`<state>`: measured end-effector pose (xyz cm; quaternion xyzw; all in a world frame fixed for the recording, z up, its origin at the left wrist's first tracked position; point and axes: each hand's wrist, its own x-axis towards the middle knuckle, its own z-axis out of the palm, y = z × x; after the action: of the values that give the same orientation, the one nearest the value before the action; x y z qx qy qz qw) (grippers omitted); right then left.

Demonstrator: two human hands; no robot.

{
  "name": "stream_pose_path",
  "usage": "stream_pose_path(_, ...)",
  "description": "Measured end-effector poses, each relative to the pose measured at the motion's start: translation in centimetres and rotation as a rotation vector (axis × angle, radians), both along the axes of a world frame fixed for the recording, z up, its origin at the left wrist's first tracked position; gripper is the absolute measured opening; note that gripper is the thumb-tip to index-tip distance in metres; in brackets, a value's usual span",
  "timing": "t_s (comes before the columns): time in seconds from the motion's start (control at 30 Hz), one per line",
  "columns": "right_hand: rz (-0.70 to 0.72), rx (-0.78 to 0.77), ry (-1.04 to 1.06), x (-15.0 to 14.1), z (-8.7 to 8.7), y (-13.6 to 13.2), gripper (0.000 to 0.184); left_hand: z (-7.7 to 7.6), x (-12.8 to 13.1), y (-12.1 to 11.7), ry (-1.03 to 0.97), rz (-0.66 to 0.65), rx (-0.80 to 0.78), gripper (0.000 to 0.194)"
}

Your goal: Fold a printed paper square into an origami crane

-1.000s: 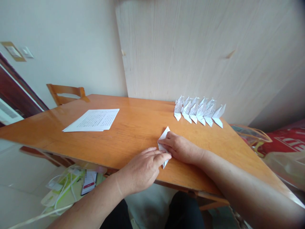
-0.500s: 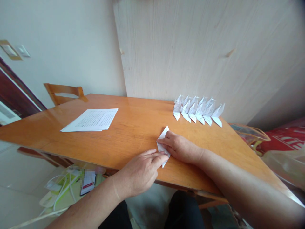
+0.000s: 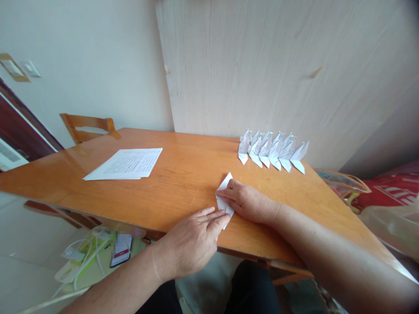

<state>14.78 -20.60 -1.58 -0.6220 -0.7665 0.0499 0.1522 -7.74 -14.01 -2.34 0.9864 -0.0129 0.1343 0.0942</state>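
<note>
Folded paper (image 3: 226, 179) on a wooden table (image 3: 183, 159), with both hands in contact. The paper, narrow and pointed at its far and near ends, lies near the table's near edge, right of the scene's centre. The left hand (image 3: 193, 240) reaches in from the near left; its fingers are extended and lie mostly close together, the foremost tips touching the near part of the paper. The right hand (image 3: 250, 201) rests over the paper's right side, its index finger straight across the middle and the other fingers bent; whether they pinch the paper cannot be told. Far right: folded pieces (image 3: 275, 152) standing in close rows. Left: printed sheets (image 3: 129, 164), flat and slightly offset. Far left: a chair (image 3: 88, 123). Near left, below the tabletop: a phone (image 3: 121, 250) beside white cables (image 3: 85, 261).
</note>
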Motion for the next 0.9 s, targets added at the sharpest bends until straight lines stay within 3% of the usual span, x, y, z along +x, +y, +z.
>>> stream_pose_path(0.63,-0.004,0.026,-0.001,0.0,0.0,-0.1,0.029,-0.1,-1.3,-1.7,0.007,0.002,0.086,0.056)
stream_pose_path(0.8,-0.007,0.025,0.005,0.0,-0.1,-0.1,0.030,0.2,-1.8,-2.4,-0.070,-0.002,0.078,0.052)
stream_pose_path(0.9,-0.009,0.027,0.012,0.0,-0.2,-0.1,0.030,0.6,-2.3,-2.9,-0.149,-0.074,0.040,0.047)
